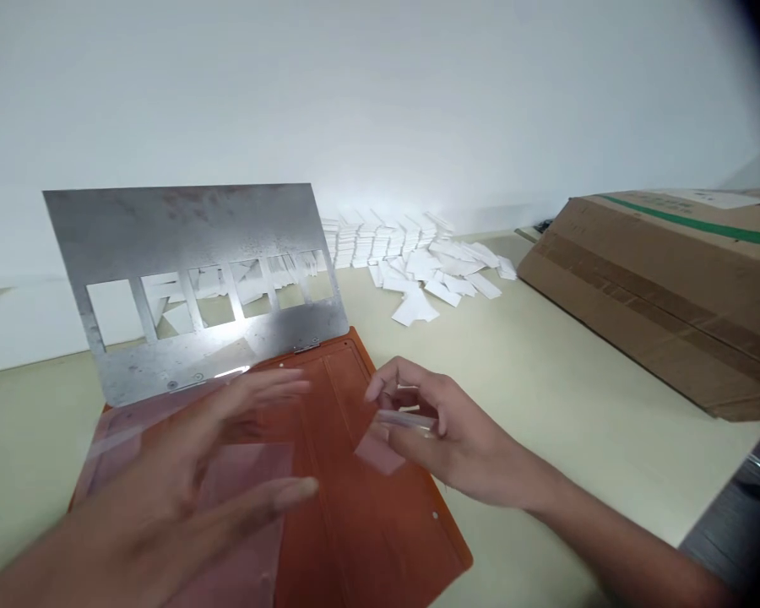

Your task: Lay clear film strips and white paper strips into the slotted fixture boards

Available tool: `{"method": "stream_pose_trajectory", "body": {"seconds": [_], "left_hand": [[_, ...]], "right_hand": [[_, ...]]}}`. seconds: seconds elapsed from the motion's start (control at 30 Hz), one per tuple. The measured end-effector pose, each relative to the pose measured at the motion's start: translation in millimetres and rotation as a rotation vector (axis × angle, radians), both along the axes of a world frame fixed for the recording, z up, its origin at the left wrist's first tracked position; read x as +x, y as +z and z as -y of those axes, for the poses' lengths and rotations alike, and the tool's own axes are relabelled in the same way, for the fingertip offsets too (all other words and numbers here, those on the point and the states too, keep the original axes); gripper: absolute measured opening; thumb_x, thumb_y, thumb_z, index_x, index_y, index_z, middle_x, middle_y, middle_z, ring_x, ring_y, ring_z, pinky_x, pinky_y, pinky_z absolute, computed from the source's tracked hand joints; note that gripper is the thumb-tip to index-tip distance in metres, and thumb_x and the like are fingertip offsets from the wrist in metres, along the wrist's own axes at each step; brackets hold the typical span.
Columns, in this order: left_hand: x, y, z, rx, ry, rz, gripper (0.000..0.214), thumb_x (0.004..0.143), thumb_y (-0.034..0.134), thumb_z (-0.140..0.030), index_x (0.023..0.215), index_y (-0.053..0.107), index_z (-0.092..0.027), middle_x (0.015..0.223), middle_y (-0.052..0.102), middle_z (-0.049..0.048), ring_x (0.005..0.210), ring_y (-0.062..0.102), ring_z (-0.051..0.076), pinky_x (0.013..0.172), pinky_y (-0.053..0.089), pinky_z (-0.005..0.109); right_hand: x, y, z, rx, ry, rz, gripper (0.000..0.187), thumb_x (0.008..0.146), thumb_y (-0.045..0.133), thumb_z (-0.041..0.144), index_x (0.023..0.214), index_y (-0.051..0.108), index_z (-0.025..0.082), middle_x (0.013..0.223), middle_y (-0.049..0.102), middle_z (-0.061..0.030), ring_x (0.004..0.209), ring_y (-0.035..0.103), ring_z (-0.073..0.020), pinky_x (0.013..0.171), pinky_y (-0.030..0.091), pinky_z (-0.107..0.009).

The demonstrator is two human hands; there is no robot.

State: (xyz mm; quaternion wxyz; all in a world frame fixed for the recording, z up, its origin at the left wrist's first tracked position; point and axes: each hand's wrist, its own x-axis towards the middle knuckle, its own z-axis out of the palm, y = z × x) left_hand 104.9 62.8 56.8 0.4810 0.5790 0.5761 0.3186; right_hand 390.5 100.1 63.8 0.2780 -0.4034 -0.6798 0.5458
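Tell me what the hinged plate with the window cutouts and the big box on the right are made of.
The hinged plate looks like bare sheet metal, possibly aluminium or steel: dull grey, scuffed, thin at its cut edges. The box looks like plain brown cardboard, matt, with a green tape strip.

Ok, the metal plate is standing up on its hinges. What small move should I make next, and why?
Probably the right hand should lay the clear plastic piece flat on the orange board. It pinches that piece just above the board, and the raised hinged metal stencil plate leaves the board uncovered. The open left hand could then smooth it.
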Motion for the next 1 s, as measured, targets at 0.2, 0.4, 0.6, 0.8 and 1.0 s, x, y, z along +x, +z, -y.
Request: {"method": "stream_pose_trajectory", "body": {"seconds": [0.2,0.4,0.6,0.8,1.0], "left_hand": [[48.1,19.9,-33.0,-0.274,-0.450,0.317,0.032,0.083,0.083,-0.044,0.112,0.075,-0.032,0.110,0.075,0.0036,0.103,0.069,0.023,0.092,0.055,0.033],[32.0,36.0,-63.5,-0.299,-0.469,0.026,0.027,0.083,0.080,-0.053,0.080,0.077,-0.026,0.079,0.069,0.0007,0.074,0.058,0.016,0.066,0.042,0.025],[40.1,41.9,-122.1,-0.087,-0.699,-0.257,0.024,0.082,0.077,-0.050,0.076,0.077,-0.026,0.076,0.071,0.0023,0.067,0.061,0.018,0.058,0.042,0.024],[64.9,25.1,-165.8,0.013,-0.944,-0.363,0.020,0.081,0.079,-0.044,0.075,0.077,-0.024,0.069,0.073,0.0031,0.062,0.064,0.018,0.053,0.040,0.024],[76.0,-4.8,-166.9,0.388,-0.828,-0.446,0.022,0.087,0.074,-0.042,0.081,0.075,-0.022,0.081,0.074,0.0037,0.073,0.064,0.020,0.067,0.043,0.030]], "right_hand": [[-6.6,11.4,22.7,-0.057,-0.035,-0.141,0.010,0.103,0.057,0.031,0.111,0.054,0.025,0.083,0.056,0.0011,0.070,0.049,-0.0126,0.061,0.040,-0.025],[5.9,0.6,40.0,-0.076,-0.162,-0.073,0.018,0.100,0.065,0.042,0.109,0.062,0.027,0.083,0.054,0.0016,0.073,0.050,-0.0129,0.063,0.041,-0.024],[8.3,-19.5,66.6,-0.132,-0.286,0.035,0.024,0.096,0.069,0.047,0.101,0.066,0.024,0.069,0.051,0.0038,0.061,0.045,-0.0113,0.056,0.037,-0.024],[0.5,-37.4,87.4,-0.035,-0.293,0.132,0.025,0.098,0.065,0.044,0.095,0.075,0.022,0.078,0.071,-0.0034,0.065,0.061,-0.0146,0.056,0.045,-0.026],[3.1,-38.9,98.5,0.200,-0.168,0.189,0.021,0.098,0.067,0.036,0.105,0.079,0.021,0.090,0.077,-0.0067,0.072,0.071,-0.0151,0.065,0.057,-0.023]]}}
